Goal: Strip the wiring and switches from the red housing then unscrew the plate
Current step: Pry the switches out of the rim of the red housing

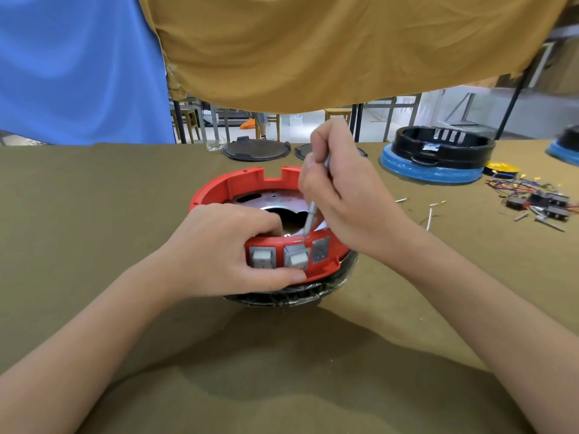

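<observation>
While the left hand (219,252) grips the near rim of the red housing (238,183), thumb under the switches (279,256), the right hand (338,189) is curled round a screwdriver (310,219), tip at the rim by the middle switch, wedged in I think. Housing sits mid-table (94,198); stripped wiring (532,195) is piled far right, with open cloth on the left.

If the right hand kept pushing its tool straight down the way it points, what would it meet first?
Most likely the middle switch in the red housing: the right hand aims the metal tool at that switch's top edge, seemingly touching already; depth is uncertain.
</observation>
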Available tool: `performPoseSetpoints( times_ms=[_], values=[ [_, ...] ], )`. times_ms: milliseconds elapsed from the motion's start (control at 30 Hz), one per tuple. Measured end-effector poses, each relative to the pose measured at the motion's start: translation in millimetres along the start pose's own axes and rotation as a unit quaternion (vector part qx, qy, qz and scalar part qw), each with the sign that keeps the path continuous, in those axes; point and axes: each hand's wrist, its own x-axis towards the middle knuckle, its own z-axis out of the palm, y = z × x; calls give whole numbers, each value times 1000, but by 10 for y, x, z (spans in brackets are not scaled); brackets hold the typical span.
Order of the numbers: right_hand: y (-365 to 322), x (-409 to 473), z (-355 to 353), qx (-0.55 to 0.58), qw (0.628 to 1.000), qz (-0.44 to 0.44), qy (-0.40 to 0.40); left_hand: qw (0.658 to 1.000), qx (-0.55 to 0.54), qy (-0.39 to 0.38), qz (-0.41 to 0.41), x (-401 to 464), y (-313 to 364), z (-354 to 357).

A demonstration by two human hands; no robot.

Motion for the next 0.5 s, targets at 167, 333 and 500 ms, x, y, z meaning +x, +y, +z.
performPoseSetpoints(
  times_ms=[167,333,500],
  values=[
    [40,-64,-10,-6,1000,-14,-5,999,-25,7,35,-3,2,-12],
    [54,-124,58,-17,999,-35,36,997,-58,19,45,5,25,-2],
    [44,-119,134,33,996,39,67,996,-25,51,62,9,82,56]
  ],
)
